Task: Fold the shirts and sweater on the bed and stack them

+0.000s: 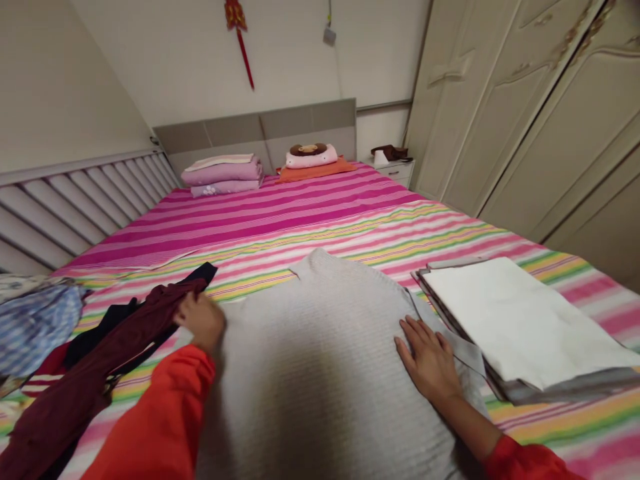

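Observation:
A light grey knitted sweater (310,360) lies spread over the bed in front of me, its high collar toward the headboard. My right hand (427,357) rests flat on the sweater's right side, fingers stretched out and slightly apart. At the sweater's left edge is my left hand (203,320), slightly blurred, its fingers bent and closed on the edge of a long maroon garment (125,340). The fingertips are partly hidden. Dark clothing (97,333) lies under the maroon garment. Just right of the sweater is a stack of folded clothes with a white piece (520,320) on top.
Blue-checked clothing (40,327) lies at the left by the white bed rail (75,200). Folded pink bedding (225,173) and an orange pillow (320,172) sit near the headboard (225,131). A nightstand (397,172) and pale wardrobe (505,120) stand on the right.

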Tool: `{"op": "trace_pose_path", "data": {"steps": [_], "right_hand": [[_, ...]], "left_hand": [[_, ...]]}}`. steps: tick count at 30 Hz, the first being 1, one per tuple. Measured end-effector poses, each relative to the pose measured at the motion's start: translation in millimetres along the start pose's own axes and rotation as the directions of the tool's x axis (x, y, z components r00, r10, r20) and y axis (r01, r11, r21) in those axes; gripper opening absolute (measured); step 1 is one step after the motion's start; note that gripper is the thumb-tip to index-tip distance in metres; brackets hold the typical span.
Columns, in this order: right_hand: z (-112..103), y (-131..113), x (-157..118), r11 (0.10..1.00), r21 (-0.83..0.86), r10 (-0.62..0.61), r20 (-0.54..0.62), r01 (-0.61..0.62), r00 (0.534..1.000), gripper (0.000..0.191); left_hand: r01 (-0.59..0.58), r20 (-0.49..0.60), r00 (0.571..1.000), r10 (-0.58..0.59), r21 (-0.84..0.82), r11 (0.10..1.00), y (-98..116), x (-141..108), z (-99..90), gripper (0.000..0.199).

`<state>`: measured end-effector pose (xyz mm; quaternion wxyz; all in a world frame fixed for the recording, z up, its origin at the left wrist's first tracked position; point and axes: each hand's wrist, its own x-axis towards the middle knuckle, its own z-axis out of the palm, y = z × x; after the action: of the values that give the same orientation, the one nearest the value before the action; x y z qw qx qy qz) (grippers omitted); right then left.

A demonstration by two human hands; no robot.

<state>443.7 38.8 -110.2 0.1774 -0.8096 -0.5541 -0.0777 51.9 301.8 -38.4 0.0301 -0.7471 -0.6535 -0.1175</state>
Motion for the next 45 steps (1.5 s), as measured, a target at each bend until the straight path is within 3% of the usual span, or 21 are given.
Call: {"op": "trace_pose_path", "data": {"steps": [3, 4, 5, 7, 8, 10, 12, 13, 15, 17, 19, 21, 23, 25, 28, 32, 35, 37, 40, 43, 45], "right_hand": [[0, 0, 0, 1.000, 0.007, -0.005, -0.007, 0.005, 1.000, 0.048], [0, 0, 0, 1.000, 0.009, -0.007, -0.009, 0.007, 1.000, 0.048], [0, 1, 0, 1.000, 0.011, -0.010, -0.010, 0.010, 1.000, 0.048], [0, 1, 0, 1.000, 0.012, -0.016, -0.014, 0.016, 1.000, 0.047], [0, 1, 0, 1.000, 0.012, -0.018, -0.015, 0.018, 1.000, 0.048], [-1, 0, 0, 1.000, 0.011, -0.019, -0.020, 0.019, 1.000, 0.048], [-1, -1, 0, 1.000, 0.012, -0.016, -0.025, 0.016, 1.000, 0.048], [-1, -1, 0, 1.000, 0.016, -0.015, -0.027, 0.015, 1.000, 0.047], [-1, -2, 0, 1.000, 0.027, -0.012, -0.029, 0.013, 1.000, 0.046], [-1, -2, 1, 0.999, 0.036, -0.009, -0.028, 0.010, 1.000, 0.047], [-1, -3, 1, 0.999, 0.042, -0.004, -0.021, 0.005, 1.000, 0.047], [-2, -3, 2, 0.999, 0.047, -0.001, -0.016, 0.001, 1.000, 0.047], [-4, -4, 2, 0.999, 0.051, 0.003, -0.006, -0.003, 1.000, 0.047], [-7, -5, 2, 0.999, 0.051, 0.007, 0.009, -0.008, 1.000, 0.047], [-12, -7, 0, 0.999, 0.045, 0.010, 0.049, -0.012, 0.999, 0.048], [-19, -10, 2, 0.999, 0.030, 0.030, 0.105, -0.034, 0.994, 0.049], [-26, -13, 6, 0.998, 0.032, 0.052, 0.171, -0.058, 0.984, 0.051], [-31, -20, 4, 0.995, 0.035, 0.086, 0.229, -0.096, 0.970, 0.053], [-35, -43, -20, 0.993, 0.059, 0.083, 0.286, -0.104, 0.955, 0.055], [-32, -67, -59, 0.982, 0.158, -0.145, 0.298, 0.101, 0.944, 0.056], [-31, -68, -81, 0.953, 0.199, -0.275, 0.270, 0.226, 0.922, 0.054]], "left_hand": [[-0.209, 0.022, 0.977, 0.212, -0.095, 0.973, 66, -34, 25.9, 0.045], [-0.393, 0.086, 0.907, 0.412, -0.177, 0.902, 86, -49, 34.7, 0.048], [-0.550, 0.146, 0.791, 0.594, -0.253, 0.796, 103, -65, 42.3, 0.051], [-0.668, 0.215, 0.629, 0.747, -0.341, 0.661, 114, -90, 50.5, 0.057], [-0.656, 0.237, 0.636, 0.735, -0.337, 0.676, 107, -97, 50.0, 0.057], [-0.491, 0.250, 0.804, 0.539, -0.232, 0.840, 67, -99, 39.2, 0.054], [-0.171, 0.205, 0.962, 0.181, -0.064, 0.983, 8, -90, 18.6, 0.052], [-0.006, 0.189, 0.982, 0.006, -0.001, 1.000, -21, -86, 6.8, 0.053], [0.287, 0.132, 0.946, -0.297, 0.084, 0.954, -60, -81, -13.9, 0.053], [0.405, 0.061, 0.909, -0.412, 0.103, 0.909, -63, -91, -24.2, 0.053], [0.315, 0.010, 0.949, -0.316, 0.051, 0.948, -28, -117, -19.6, 0.052], [0.071, 0.008, 0.997, -0.071, -0.045, 0.996, 28, -158, -2.3, 0.051], [-0.207, 0.063, 0.975, 0.215, -0.118, 0.971, 80, -203, 19.6, 0.048], [-0.400, 0.073, 0.908, 0.413, -0.149, 0.904, 104, -239, 35.8, 0.049], [-0.359, -0.014, 0.933, 0.360, -0.119, 0.926, 69, -267, 37.0, 0.050], [-0.014, -0.165, 0.986, 0.000, -0.086, 0.996, -46, -278, 9.3, 0.053], [0.220, -0.171, 0.958, -0.231, -0.083, 0.972, -93, -291, -8.1, 0.055], [0.294, -0.185, 0.934, -0.305, -0.086, 0.952, -85, -302, -9.5, 0.055], [0.189, -0.172, 0.964, -0.203, -0.096, 0.977, -29, -321, 5.8, 0.053], [-0.022, -0.079, 0.997, 0.013, -0.113, 0.993, 36, -335, 28.4, 0.048], [-0.120, -0.018, 0.993, 0.118, -0.123, 0.985, 60, -340, 37.2, 0.048]]}}
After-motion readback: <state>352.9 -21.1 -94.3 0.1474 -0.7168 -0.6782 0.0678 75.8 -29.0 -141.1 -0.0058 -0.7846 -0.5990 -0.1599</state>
